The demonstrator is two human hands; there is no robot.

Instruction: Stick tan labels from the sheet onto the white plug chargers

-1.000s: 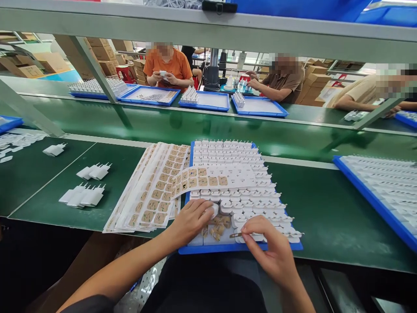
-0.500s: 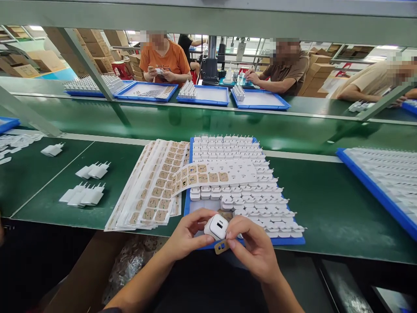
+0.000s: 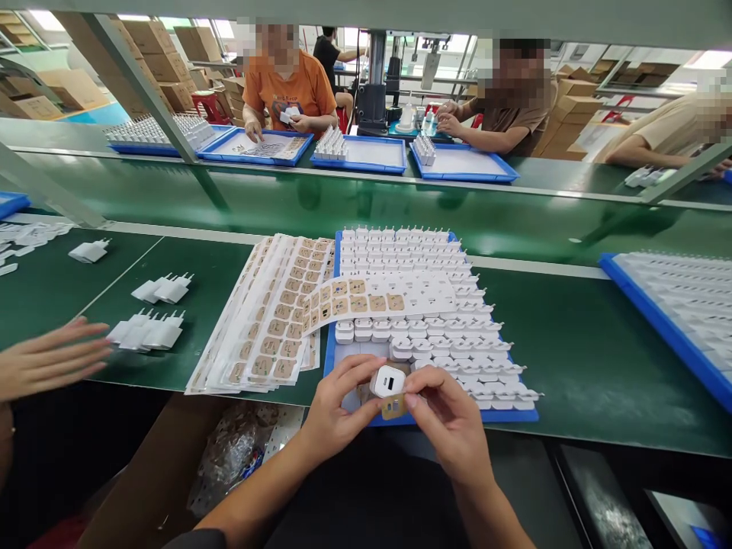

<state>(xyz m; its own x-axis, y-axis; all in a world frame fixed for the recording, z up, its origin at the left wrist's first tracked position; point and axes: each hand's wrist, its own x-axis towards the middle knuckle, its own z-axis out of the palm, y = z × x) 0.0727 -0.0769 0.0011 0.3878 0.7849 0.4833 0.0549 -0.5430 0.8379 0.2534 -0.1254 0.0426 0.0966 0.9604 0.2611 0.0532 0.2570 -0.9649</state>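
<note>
My left hand (image 3: 338,398) is closed around a white USB charger (image 3: 390,382), whose port face is turned up toward me. Thumb and forefinger of my right hand (image 3: 444,415) pinch a small tan sticker (image 3: 393,408) with cut-outs, just below the charger's face. Beyond my hands, a blue tray (image 3: 330,358) bears rows of white chargers (image 3: 412,252) with their pins up. Across them lies a partly used sticker sheet (image 3: 366,299). A stack of sticker sheets (image 3: 257,313) rests left of the tray.
Loose chargers (image 3: 149,331) lie on the green table at left, by another person's hand (image 3: 57,358). A second filled blue tray (image 3: 663,335) stands at right. Several people sit across the bench behind more trays (image 3: 366,164). A plastic bag (image 3: 229,457) shows below the table edge.
The charger's face has turned more toward me, and the sticker has come up closer beneath it. Another person's hand has reached in from the left toward the loose chargers. The view has tilted slightly.
</note>
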